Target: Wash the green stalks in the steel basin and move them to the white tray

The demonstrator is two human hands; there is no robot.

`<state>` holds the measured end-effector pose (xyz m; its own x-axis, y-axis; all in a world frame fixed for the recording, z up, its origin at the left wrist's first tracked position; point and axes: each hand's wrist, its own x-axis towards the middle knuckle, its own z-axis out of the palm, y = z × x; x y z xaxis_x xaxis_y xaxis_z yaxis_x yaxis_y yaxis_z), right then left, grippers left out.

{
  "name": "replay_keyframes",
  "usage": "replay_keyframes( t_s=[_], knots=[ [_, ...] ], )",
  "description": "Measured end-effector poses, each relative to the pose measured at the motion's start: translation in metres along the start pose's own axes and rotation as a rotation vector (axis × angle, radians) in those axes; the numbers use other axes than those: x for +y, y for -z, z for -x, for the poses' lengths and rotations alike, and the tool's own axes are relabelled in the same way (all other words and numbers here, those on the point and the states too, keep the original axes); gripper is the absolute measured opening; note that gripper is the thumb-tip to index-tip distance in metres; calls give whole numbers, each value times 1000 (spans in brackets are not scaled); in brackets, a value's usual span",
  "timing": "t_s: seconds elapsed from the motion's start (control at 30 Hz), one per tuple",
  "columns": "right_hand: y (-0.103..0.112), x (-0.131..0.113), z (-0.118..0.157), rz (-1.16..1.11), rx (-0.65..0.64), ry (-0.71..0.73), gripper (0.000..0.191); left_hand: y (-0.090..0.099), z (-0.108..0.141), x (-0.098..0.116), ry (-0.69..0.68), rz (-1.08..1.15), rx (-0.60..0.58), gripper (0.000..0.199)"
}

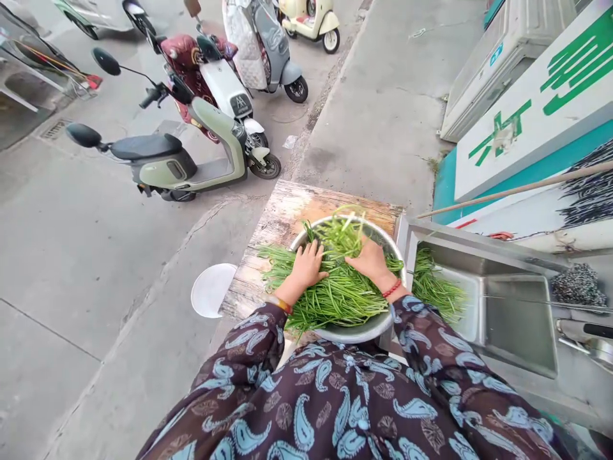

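Long green chives (335,297) fill a wide metal basin (378,329), some hanging over its left rim. My left hand (309,265) lies palm down on them, fingers spread, at the basin's left side. Across from it, my right hand (372,260) grips a loose bunch of chives (343,235) near the far rim, with paler ends pointing up and away. Its fingertips are partly hidden by the stalks. The basin stands on a worn wooden tabletop (301,204).
To the right is a metal sink (520,326) with more chives (438,287) at its left end. A white round lid or stool top (211,291) shows beyond the table's left edge. Several scooters, one pale green (186,156), stand ahead. A sign (531,115) leans at the right.
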<state>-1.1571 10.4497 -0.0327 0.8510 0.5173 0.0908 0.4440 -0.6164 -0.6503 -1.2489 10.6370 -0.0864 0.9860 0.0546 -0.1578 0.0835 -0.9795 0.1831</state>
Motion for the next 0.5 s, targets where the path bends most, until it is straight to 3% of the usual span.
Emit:
replay_keyframes(
  t_s=[0.1,0.23,0.5],
  knots=[
    [-45,9,-12,373,-193,35,52,-22,1,-4,-28,-74,-7,70],
    [-81,13,-19,577,-340,7,43,-39,-4,-10,-108,-74,-65,56],
    [-103,21,-36,609,-516,-92,53,-60,-9,-9,-107,-52,-157,51]
  ],
)
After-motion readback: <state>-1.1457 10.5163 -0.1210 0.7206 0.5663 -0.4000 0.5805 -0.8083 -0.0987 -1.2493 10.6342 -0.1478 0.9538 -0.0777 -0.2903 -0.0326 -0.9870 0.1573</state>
